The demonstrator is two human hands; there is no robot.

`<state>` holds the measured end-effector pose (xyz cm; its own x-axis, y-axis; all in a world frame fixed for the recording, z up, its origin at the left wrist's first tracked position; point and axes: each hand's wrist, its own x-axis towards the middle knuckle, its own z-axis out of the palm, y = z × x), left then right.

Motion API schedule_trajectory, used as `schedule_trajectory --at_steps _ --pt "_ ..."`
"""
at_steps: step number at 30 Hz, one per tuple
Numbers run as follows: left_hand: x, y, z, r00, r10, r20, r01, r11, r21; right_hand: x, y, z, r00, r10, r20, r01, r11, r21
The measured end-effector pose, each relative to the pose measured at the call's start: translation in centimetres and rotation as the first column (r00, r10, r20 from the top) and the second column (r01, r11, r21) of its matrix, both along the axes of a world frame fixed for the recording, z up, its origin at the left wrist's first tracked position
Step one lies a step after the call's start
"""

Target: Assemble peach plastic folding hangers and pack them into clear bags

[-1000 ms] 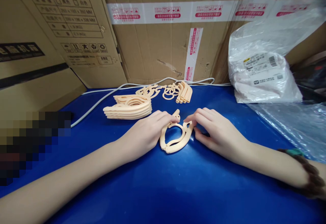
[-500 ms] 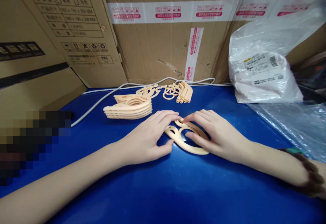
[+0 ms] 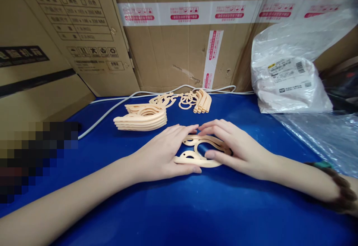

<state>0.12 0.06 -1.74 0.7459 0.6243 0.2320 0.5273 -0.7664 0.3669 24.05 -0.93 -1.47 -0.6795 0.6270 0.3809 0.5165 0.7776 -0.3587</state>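
Observation:
A beige plastic folding clothes hanger (image 3: 200, 163), with curved arms and round openings, lies on the blue tabletop between my hands. My left hand (image 3: 167, 153) is closed around its left end, thumb along the near edge and fingers over the far side. Around the right end curls my right hand (image 3: 235, 147), its thumb on the near arm and its fingertips at the far edge. The fingertips of both hands almost meet at the back. Behind my left hand sits a neat stack of similar beige hangers (image 3: 142, 121).
Farther back lie loose beige hook pieces (image 3: 165, 100) and a bundle of curved beige arms (image 3: 203, 102). A white cable (image 3: 107, 114) runs along the back and left. Cardboard boxes (image 3: 173, 52) wall the rear and left; a white plastic parcel bag (image 3: 291, 82) stands at right.
The hanger's two arms have turned and now lie more side by side, left ends farther apart. My left thumb has moved right along the near edge; the stack stays put.

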Motion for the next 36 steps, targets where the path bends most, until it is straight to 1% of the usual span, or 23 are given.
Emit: schedule_trajectory --at_steps 2,3,4,6,8,10,12,14,19,21,27,36 --pt "0.0 -0.1 0.1 1.0 -0.001 0.007 0.001 1.0 -0.011 0.1 0.2 -0.1 0.987 -0.131 -0.094 0.128 0.991 -0.04" --pt "0.1 -0.1 0.2 1.0 -0.004 0.015 0.004 1.0 -0.006 0.1 0.3 -0.2 0.97 -0.206 -0.128 0.196 0.977 -0.082" --pt "0.1 -0.1 0.3 1.0 -0.006 0.03 0.006 1.0 0.015 0.1 0.5 -0.2 0.951 -0.27 -0.148 0.25 0.958 -0.139" --pt "0.0 -0.2 0.6 0.998 0.0 0.07 -0.007 0.995 0.097 0.1 0.7 -0.1 0.929 -0.341 -0.144 0.291 0.913 -0.287" --pt "0.0 -0.3 0.9 0.994 0.02 0.105 -0.041 0.978 0.204 0.1 0.8 0.1 0.927 -0.339 -0.158 0.249 0.874 -0.417" --pt "-0.2 -0.3 1.1 0.994 0.031 0.109 -0.062 0.954 0.292 -0.1 0.7 0.5 0.921 -0.315 -0.229 0.163 0.846 -0.508" --pt "-0.3 -0.3 1.3 0.996 0.026 0.089 -0.055 0.939 0.34 -0.2 0.6 0.8 0.896 -0.313 -0.316 0.082 0.814 -0.575" --pt "-0.4 -0.3 1.3 0.997 0.022 0.074 -0.047 0.935 0.353 -0.2 0.4 0.9 0.873 -0.326 -0.363 0.029 0.778 -0.628" --pt "-0.5 -0.3 1.4 0.998 0.024 0.059 -0.044 0.934 0.354 -0.1 0.6 0.5 0.847 -0.37 -0.382 -0.017 0.699 -0.715" --pt "-0.5 -0.2 1.4 0.998 0.027 0.054 -0.044 0.935 0.351 0.0 0.7 0.3 0.849 -0.364 -0.383 -0.038 0.682 -0.731" --pt "-0.5 0.1 1.1 1.0 -0.005 0.027 -0.004 0.937 0.35 0.1 0.6 0.4 0.866 -0.335 -0.371 -0.065 0.661 -0.748" --pt "-0.4 0.4 1.0 1.0 -0.021 -0.006 0.021 0.911 0.412 0.0 0.6 0.5 0.853 -0.334 -0.401 -0.12 0.622 -0.774"
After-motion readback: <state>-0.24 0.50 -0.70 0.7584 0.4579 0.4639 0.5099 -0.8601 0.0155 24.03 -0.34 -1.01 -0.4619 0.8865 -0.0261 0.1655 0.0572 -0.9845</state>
